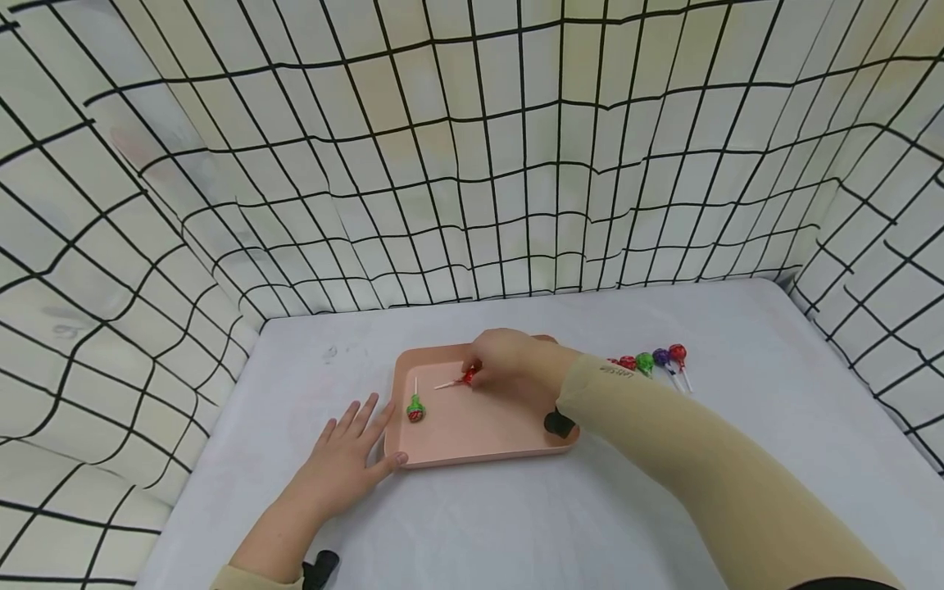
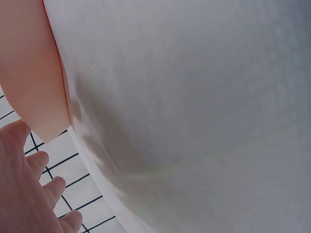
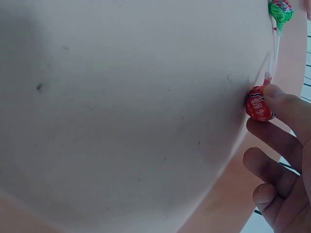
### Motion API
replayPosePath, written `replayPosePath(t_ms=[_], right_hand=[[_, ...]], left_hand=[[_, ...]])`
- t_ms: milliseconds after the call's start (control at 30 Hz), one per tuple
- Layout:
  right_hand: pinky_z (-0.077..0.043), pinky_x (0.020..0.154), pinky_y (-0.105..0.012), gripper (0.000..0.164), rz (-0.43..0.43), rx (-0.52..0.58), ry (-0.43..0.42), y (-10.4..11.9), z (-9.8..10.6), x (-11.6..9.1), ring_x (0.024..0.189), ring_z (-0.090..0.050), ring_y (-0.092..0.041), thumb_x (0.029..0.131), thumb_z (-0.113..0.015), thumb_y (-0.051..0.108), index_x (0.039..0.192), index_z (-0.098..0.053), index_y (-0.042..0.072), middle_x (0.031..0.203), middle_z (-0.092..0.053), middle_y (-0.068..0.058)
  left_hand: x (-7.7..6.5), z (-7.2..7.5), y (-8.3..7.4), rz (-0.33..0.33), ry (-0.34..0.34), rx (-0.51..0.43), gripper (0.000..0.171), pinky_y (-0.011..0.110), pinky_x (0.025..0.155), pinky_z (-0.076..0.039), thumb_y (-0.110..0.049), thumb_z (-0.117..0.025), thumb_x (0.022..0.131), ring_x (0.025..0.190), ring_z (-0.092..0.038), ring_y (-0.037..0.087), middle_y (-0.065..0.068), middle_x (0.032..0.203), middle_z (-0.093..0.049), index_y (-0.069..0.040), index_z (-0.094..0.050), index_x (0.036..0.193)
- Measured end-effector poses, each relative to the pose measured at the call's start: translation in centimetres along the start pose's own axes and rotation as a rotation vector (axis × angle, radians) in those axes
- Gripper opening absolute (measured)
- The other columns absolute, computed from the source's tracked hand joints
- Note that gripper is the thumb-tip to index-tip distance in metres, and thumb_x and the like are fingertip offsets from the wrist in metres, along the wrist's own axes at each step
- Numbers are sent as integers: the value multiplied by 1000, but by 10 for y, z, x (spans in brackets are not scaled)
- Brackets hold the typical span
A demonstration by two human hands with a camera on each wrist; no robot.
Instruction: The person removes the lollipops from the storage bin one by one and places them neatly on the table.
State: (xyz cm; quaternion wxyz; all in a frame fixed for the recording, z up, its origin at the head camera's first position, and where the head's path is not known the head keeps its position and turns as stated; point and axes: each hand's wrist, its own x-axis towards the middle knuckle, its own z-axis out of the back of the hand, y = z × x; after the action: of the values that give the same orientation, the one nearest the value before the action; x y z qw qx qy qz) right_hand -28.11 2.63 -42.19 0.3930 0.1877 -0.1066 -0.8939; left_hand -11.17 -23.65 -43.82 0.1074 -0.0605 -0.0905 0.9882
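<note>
A red-wrapped lollipop is pinched between thumb and forefinger of my right hand, low over the pink tray; its white stick points left in the head view. To its left in the tray lies a green lollipop, stick toward the far rim; the right wrist view shows this green lollipop at the top right. My left hand is spread at the tray's near left corner, fingers straight, thumb at the rim. In the left wrist view, the left hand's fingers appear beside the tray's outer wall.
Right of the tray, a row of red, green and purple lollipops lies on the white tabletop, partly hidden by my right forearm. White walls with a black grid enclose the table's back and sides.
</note>
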Motion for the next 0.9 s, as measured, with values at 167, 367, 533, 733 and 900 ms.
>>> replayPosePath(t_ms=[167,367,533,733,900], right_hand=[[-47,96,-27,21,-48,60,12,2,3,-5,100,-56,-10,94,-70,24,114,-76,23,100,-66,14],[-46,97,-29,24,-52,79,43,2,6,-14,106,-54,-11,94,-67,17,113,-77,29,104,-64,14],[-45,99,-29,28,-43,62,65,2,7,-20,111,-53,-10,96,-62,15,111,-77,32,106,-63,16],[-45,100,-29,32,-13,59,68,1,9,-23,111,-55,-12,95,-63,13,120,-74,29,114,-65,14],[-42,106,-32,40,-21,73,64,-2,12,-25,119,-54,-12,93,-63,9,127,-70,28,123,-64,12]], left_hand=[[0,1,0,0,2,0,85,66,115,-14,-66,-53,92,148,-16,43,16,163,-19,-19,-28,158],[0,2,0,-3,-1,3,84,66,115,-14,-68,-49,93,148,-16,44,16,163,-20,-19,-28,158],[0,0,2,-8,-8,7,86,67,115,-15,-70,-48,92,147,-17,45,17,163,-21,-18,-29,158],[0,0,2,-7,-4,-4,86,67,114,-14,-68,-51,91,147,-16,45,17,163,-21,-18,-29,158],[0,0,1,-1,19,-19,89,67,115,-12,-74,-44,91,148,-15,45,17,163,-19,-19,-26,159]])
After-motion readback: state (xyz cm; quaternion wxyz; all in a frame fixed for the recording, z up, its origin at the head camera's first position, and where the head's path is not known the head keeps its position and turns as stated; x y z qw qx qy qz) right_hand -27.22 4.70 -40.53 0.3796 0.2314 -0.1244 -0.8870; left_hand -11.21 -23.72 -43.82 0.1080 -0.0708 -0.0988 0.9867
